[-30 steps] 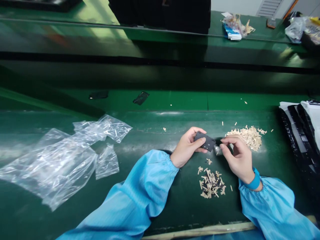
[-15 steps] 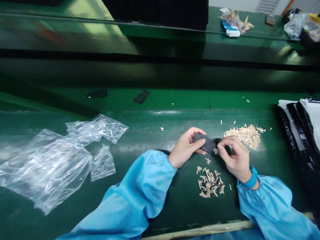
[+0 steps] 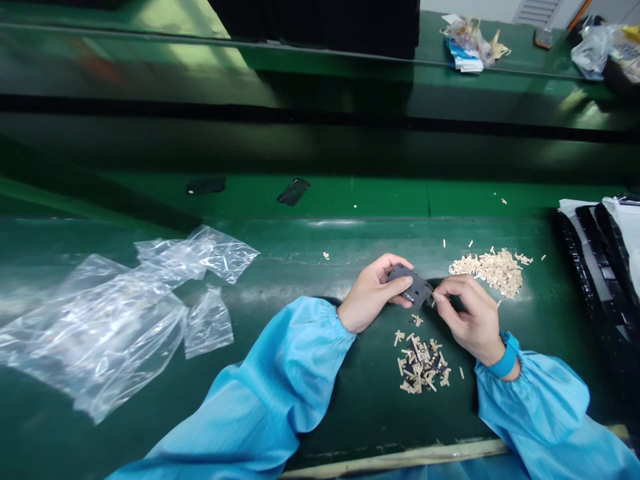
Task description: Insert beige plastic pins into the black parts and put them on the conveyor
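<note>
Between the thumb and fingers of my left hand is a flat dark grey plastic plate with small cut-outs, held tilted above the bench. My right hand, with a blue band at the wrist, is pinched at the plate's right end. Whatever sits between those fingertips is too small to make out. Just below the plate lies a small heap of beige and black pieces. Behind my right hand spreads a larger pile of beige pieces.
Clear plastic bags cover the left of the green bench. Two dark flat parts, a left one and a right one, lie farther back. Black and white packages are stacked at the right. A bundled bag rests on the upper shelf.
My right fingertips have come slightly closer to the plate's right end. The plate stays in my left hand, and the view has shifted a little.
</note>
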The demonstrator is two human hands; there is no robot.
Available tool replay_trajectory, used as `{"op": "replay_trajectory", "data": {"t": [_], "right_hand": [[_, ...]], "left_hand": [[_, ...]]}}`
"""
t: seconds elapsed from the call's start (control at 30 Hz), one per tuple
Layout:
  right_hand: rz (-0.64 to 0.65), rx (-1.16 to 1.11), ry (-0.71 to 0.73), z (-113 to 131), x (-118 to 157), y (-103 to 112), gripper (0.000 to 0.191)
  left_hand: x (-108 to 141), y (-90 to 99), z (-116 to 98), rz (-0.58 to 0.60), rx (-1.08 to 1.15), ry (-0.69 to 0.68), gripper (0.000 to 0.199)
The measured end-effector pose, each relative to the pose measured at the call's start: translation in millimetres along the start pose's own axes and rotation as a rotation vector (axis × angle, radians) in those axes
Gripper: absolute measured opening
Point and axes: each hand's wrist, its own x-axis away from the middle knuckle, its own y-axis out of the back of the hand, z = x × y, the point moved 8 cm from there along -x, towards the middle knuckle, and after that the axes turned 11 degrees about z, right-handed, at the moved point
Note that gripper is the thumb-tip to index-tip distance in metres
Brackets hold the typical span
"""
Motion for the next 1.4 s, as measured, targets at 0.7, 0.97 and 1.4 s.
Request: {"op": "replay_trajectory", "data": {"t": [0.7, 0.97, 1.4], "right_hand": [[0.055, -0.076, -0.009, 2, 3, -12, 0.014], [-0.022, 0.030, -0.030, 0, 6, -8, 0.056], [-0.198, 0.131, 0.118, 14, 15, -6, 0.062]], "left_hand": [[-1, 2.1, 1, -0.034, 0.053, -0.039, 0.041], [0, -3.2, 1, -0.021, 0.069, -0.063, 0.043], [3, -10.1, 7, -0.029, 0.151, -0.116, 0.046]]}}
